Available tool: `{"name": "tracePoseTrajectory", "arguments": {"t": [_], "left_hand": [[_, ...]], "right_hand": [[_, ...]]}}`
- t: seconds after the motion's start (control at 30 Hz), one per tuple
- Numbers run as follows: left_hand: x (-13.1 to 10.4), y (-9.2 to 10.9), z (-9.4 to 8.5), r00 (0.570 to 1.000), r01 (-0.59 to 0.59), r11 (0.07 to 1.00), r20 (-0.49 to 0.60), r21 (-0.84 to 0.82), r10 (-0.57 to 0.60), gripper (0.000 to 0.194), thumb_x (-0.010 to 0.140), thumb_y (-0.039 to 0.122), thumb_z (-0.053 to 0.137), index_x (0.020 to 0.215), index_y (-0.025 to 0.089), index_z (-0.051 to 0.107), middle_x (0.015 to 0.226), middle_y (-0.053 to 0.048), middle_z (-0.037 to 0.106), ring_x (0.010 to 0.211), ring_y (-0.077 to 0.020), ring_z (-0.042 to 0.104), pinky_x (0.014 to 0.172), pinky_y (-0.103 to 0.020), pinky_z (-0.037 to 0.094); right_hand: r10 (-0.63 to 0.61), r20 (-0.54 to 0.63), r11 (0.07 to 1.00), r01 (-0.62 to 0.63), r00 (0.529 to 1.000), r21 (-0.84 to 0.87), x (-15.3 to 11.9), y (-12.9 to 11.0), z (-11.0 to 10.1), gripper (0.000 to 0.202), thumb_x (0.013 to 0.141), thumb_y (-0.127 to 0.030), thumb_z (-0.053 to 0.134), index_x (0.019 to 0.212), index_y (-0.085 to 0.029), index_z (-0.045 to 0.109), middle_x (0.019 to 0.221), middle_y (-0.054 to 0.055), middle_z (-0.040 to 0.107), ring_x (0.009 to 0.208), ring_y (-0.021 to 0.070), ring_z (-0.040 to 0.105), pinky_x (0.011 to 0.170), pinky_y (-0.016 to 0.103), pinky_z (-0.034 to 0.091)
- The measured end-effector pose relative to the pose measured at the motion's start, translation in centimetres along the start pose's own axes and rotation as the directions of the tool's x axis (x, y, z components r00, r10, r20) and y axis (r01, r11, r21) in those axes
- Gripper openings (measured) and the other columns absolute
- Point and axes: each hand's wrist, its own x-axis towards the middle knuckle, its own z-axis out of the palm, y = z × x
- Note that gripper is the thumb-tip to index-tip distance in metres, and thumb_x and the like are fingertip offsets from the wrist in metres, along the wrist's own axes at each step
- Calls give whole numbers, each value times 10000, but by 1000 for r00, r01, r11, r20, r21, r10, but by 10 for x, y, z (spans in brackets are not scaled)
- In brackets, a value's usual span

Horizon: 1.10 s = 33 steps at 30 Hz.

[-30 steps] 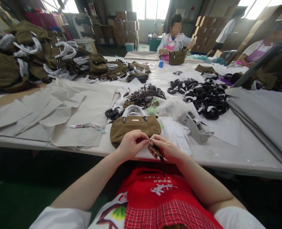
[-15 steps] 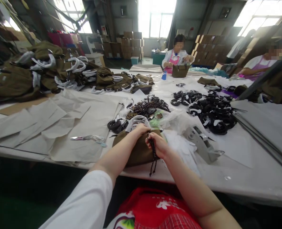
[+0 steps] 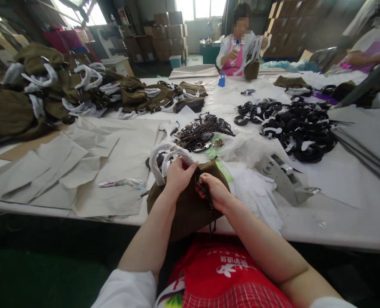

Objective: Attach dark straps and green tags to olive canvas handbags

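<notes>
An olive-brown handbag leans at the table's front edge before me, its handles wrapped in white paper and standing up. My left hand is closed on the bag's top edge beside the base of a handle, thumb pressed down. With bent fingers my right hand grips a dark braided cord close to the same spot. The cord hangs down the bag's front, and its metal end is mostly hidden by my fingers. Behind the bag lies a pile of similar dark cords.
Scissors lie left on paper sheets. A tape dispenser and white paper pieces are to the right, coiled black straps beyond. Many bags are heaped back left. A co-worker handles another bag across the table.
The bag has tipped toward me, and its handles now stand higher. Both hands stay at its top edge, the right one lower over the cord. The co-worker's bag has been raised and turned.
</notes>
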Motion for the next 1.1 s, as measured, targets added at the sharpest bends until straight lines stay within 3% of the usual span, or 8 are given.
{"name": "tracePoseTrajectory", "arguments": {"t": [0.17, 0.37, 0.53, 0.67, 0.8, 0.93, 1.0, 1.1], "left_hand": [[-21, 19, 4, 997, -76, 986, -22, 150, 81, 207, 800, 396, 669, 768, 196, 628, 662, -11, 684, 602, -175, 629, 572, -266, 430], [-37, 23, 10, 993, -106, 986, -47, 131, 113, 190, 809, 382, 666, 749, 202, 648, 671, -21, 696, 615, -189, 644, 597, -283, 452], [-48, 18, 16, 992, -60, 991, -122, -118, 45, 208, 796, 381, 688, 774, 175, 712, 735, -49, 728, 699, -201, 681, 657, -288, 507], [-53, 12, 16, 990, 43, 898, -102, -439, -98, 248, 801, 374, 679, 875, 143, 731, 846, -74, 752, 790, -219, 704, 721, -310, 543], [-57, 10, 10, 997, -9, 939, -71, -344, -17, 234, 812, 362, 669, 890, 147, 716, 885, -77, 751, 822, -221, 699, 768, -333, 550], [-68, 16, 5, 997, -74, 954, -38, -292, 65, 143, 790, 329, 695, 831, 194, 721, 840, -55, 741, 815, -217, 681, 793, -341, 543], [-74, 19, 5, 993, -115, 958, -42, -263, 107, 108, 794, 315, 689, 807, 214, 725, 853, -51, 731, 834, -215, 669, 834, -348, 525], [-81, 20, 9, 991, -115, 950, -103, -289, 89, 94, 792, 303, 690, 767, 215, 714, 834, -42, 710, 836, -205, 653, 861, -345, 498]], "right_hand": [[16, -72, 999, -18, 997, -33, 1, -4, 6, 144, 708, -324, 580, 665, -196, 531, 533, -31, 583, 421, 101, 485, 381, 200, 360], [-15, -127, 999, 19, 992, 28, -2, 0, 8, 168, 688, -342, 639, 674, -197, 554, 518, -55, 541, 426, 100, 465, 373, 204, 367], [-47, -187, 974, 86, 981, 209, -9, 3, 16, 199, 700, -361, 609, 647, -207, 493, 573, -54, 490, 505, 100, 453, 405, 207, 368], [-19, -90, 926, 51, 996, 373, -12, 3, 14, 190, 682, -327, 669, 668, -196, 531, 637, -41, 537, 543, 97, 475, 422, 196, 383], [49, 17, 989, -51, 999, 138, -13, -3, -2, 325, 772, -506, 668, 756, -185, 620, 689, -10, 583, 531, 105, 490, 344, 193, 316], [126, 15, 981, -122, 992, -148, -20, -11, -14, 394, 763, -563, 701, 769, -175, 635, 480, -84, 388, 361, 47, 254, 305, 180, 150], [99, 11, 988, -97, 995, -121, -24, -11, -13, 389, 750, -552, 714, 720, -182, 596, 436, -115, 288, 344, 35, 184, 312, 176, 134], [-23, -9, 1000, 23, 1000, 9, -28, -3, -6, 376, 742, -539, 710, 705, -194, 563, 441, -118, 274, 347, 37, 196, 321, 174, 174]]}}
